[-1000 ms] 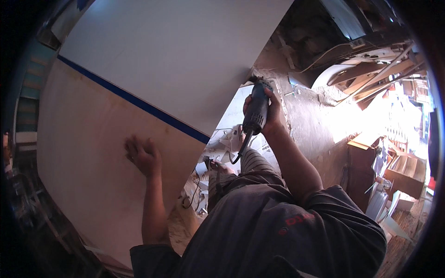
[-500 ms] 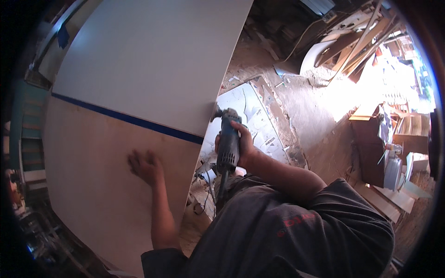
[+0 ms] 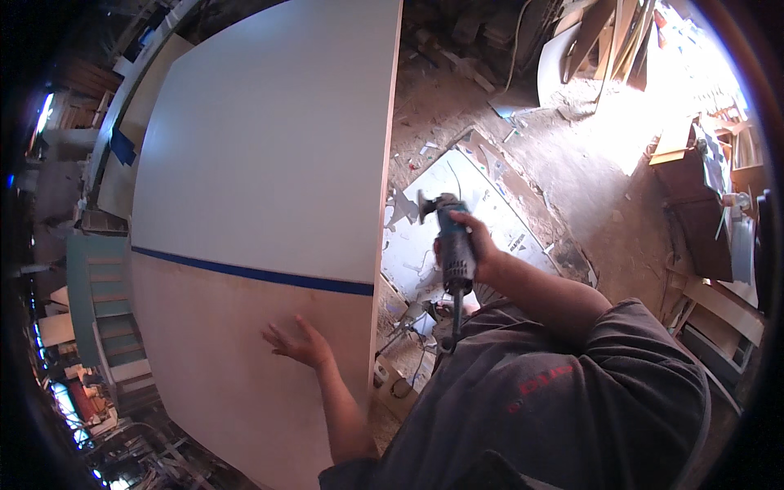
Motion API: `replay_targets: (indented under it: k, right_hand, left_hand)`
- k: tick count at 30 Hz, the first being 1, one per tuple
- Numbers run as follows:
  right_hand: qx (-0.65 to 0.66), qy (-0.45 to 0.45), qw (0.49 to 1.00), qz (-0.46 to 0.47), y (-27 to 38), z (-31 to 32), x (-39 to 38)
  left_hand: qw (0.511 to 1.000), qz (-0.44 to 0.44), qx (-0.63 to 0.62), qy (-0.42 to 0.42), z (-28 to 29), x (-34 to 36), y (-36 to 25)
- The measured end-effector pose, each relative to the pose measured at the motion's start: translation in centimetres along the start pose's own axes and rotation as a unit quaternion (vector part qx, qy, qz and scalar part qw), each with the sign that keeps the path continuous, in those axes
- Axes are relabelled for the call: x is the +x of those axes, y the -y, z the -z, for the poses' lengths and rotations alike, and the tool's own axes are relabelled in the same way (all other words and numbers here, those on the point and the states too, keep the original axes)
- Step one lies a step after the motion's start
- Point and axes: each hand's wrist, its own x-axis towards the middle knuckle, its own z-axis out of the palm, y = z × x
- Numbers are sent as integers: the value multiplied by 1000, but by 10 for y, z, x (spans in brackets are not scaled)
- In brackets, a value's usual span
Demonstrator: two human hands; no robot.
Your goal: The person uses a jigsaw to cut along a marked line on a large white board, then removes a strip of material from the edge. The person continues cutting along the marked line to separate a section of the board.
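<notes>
Sawdust-strewn workshop floor (image 3: 572, 171) surrounds us. Our left hand (image 3: 298, 343) rests flat and released on a large panel (image 3: 261, 163); our right hand (image 3: 478, 245) grips a power cutter (image 3: 449, 237) beside the panel's edge, seemingly lining up a cut.

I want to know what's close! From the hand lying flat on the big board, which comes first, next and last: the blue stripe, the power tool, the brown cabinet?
From the left hand in the head view:
1. Blue stripe, just above it on the board.
2. Power tool, to its right, held in the right hand.
3. Brown cabinet, far right.
</notes>
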Motion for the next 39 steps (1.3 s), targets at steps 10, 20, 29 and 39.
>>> replay_targets:
  k: [10,20,29,39]
  right_hand:
    - [83,-4,988,132,146,0,37]
    - [64,-15,993,101,234,-31,95]
    - [27,81,987,138,311,-102,185]
    - [-2,159,974,161,403,-159,232]
  left_hand:
    - [926,-310,-57,208,-101,30,-252]
    - [908,-296,34,294,-139,59,-293]
    - [898,-308,49,310,-123,53,-281]
    - [923,-252,28,289,-95,28,-183]
